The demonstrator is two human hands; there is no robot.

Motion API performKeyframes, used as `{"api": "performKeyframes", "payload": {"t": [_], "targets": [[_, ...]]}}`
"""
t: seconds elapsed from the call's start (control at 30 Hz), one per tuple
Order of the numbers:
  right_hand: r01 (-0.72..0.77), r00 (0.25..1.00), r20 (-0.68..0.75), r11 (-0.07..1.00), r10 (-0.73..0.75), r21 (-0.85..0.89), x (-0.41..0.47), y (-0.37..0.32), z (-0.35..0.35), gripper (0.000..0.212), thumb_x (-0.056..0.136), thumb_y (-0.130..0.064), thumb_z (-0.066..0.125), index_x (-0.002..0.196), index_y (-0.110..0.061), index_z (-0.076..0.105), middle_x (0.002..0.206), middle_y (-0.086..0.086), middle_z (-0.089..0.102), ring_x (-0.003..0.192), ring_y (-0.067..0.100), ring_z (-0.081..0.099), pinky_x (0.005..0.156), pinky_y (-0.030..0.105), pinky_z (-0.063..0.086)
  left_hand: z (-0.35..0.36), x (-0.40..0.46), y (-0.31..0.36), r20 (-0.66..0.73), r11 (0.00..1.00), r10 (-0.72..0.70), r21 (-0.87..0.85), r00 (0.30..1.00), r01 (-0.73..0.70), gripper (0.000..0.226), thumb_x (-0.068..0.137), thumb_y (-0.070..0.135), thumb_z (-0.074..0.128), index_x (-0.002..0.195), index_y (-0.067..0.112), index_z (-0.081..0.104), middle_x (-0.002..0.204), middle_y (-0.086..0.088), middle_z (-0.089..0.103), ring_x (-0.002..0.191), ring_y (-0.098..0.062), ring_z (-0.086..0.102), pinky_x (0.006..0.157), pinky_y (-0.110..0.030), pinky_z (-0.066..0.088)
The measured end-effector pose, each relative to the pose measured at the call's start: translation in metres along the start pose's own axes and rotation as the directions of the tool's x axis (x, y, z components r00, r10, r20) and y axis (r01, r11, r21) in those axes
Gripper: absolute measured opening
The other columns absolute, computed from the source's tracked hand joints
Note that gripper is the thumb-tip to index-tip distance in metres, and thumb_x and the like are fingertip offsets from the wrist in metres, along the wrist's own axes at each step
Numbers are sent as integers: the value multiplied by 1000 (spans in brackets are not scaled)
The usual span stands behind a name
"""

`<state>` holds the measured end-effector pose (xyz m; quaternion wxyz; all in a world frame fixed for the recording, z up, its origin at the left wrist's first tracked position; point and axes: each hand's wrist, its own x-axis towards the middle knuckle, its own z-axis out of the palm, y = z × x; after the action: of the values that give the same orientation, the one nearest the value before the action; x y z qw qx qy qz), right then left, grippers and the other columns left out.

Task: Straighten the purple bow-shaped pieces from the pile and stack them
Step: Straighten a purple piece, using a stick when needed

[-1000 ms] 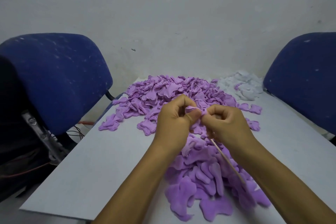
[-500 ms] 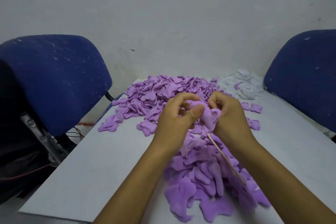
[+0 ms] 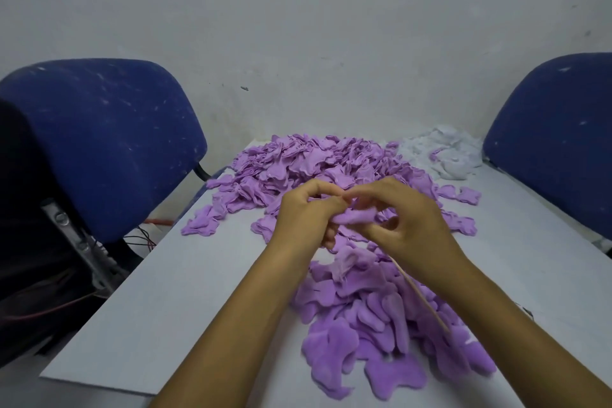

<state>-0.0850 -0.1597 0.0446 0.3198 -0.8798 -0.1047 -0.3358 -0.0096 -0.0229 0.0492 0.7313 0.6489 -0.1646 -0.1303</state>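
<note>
Both hands, the left hand (image 3: 306,217) and right hand (image 3: 409,222), gripped one purple piece (image 3: 356,217), now drawn out flatter than a second earlier. The right fingers (image 3: 381,232) apparently also held a thin stick (image 3: 422,295); stacking remained ahead.

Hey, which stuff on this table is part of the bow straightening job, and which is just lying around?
Part of the job:
purple piece held by left hand and right hand
far purple pile
near purple heap
thin stick

Just lying about:
white scraps
blue chairs

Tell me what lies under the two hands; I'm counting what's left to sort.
Under the left hand and right hand, which hold one purple piece, purple pieces cover the table. Those directly beneath are hidden.
</note>
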Motion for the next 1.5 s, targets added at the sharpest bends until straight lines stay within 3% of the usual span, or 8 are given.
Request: {"api": "performKeyframes", "payload": {"t": [0.13, 0.3, 0.53, 0.67, 0.87, 1.1, 1.3, 1.5], "targets": [[-106, 983, -140, 989, 120, 102, -1, 0, 5, 7, 78, -19, 80, 83, -23, 76, 78, -8, 67, 71, 14, 62, 61, 30, 54, -4, 1, 2, 100, 997, -34, -63, 994, 40, 26, 95, 25, 58, 72, 15, 67, 61, -6, 48, 49, -14, 42, 44, -22, 37], [-391, 904, 91, 724, 417, 568, -1, -1, -1, 11, 86, -10, 72, 79, -20, 74, 71, -4, 64, 68, 9, 60, 56, 24, 54, -12, 1, 1, 305, 985, 174, -48, 936, -167, 16, 75, 26, 71, 84, 14, 66, 86, -4, 69, 80, -17, 65, 73, -27, 56], [-539, 837, 445, 345, 319, 768, -1, -16, 5, 3, 79, -15, 74, 82, -15, 74, 81, 5, 54, 66, 11, 50, 58, 24, 49, -7, 2, 3, 21, 965, 176, -200, 984, -168, 21, 85, -9, 60, 70, 5, 61, 62, -6, 58, 53, -18, 53, 50, -23, 49], [-655, 753, 642, 75, 142, 752, 1, -20, -4, 32, 71, -38, 81, 78, -8, 70, 70, 4, 54, 63, 13, 52, 56, 25, 49, -2, 0, 4, -2, 966, 160, -204, 987, -157, 35, 87, -10, 57, 62, 13, 63, 54, 0, 57, 51, -17, 52, 46, -21, 46], [-552, 831, 455, 383, 319, 740, -1, -12, -10, 10, 85, -18, 67, 82, -18, 76, 94, 18, 75, 95, 26, 73, 69, 23, 58, -7, 1, 8, 108, 960, 248, -161, 963, -229, 40, 89, -5, 57, 61, 21, 66, 67, -6, 61, 64, -22, 57, 53, -26, 50], [-485, 862, 263, 556, 432, 676, 0, -20, -4, 11, 75, -28, 74, 67, -23, 71, 75, 18, 74, 74, 25, 74, 53, 23, 53, -6, -8, 11, 147, 950, 310, -77, 939, -301, 23, 90, -8, 56, 74, 8, 59, 70, -9, 65, 63, -20, 59, 57, -26, 51], [-432, 838, -289, 886, 463, 167, 8, -9, 6, 29, 77, 0, 68, 55, -9, 51, 49, 7, 53, 48, 14, 45, 50, 28, 35, 21, -32, 8, 139, 920, 387, 4, 912, -391, 31, 88, -8, 60, 67, 14, 55, 59, -3, 51, 52, -12, 43, 51, -21, 39], [-380, 856, -390, 925, 341, -27, 13, -8, 10, 33, 75, 6, 56, 58, -17, 38, 54, 6, 45, 55, 13, 31, 51, 34, 28, 32, -40, -1, 73, 872, 472, 110, 879, -477, 22, 82, 7, 67, 67, 16, 54, 61, 4, 50, 60, -16, 42, 59, -37, 41]]}}
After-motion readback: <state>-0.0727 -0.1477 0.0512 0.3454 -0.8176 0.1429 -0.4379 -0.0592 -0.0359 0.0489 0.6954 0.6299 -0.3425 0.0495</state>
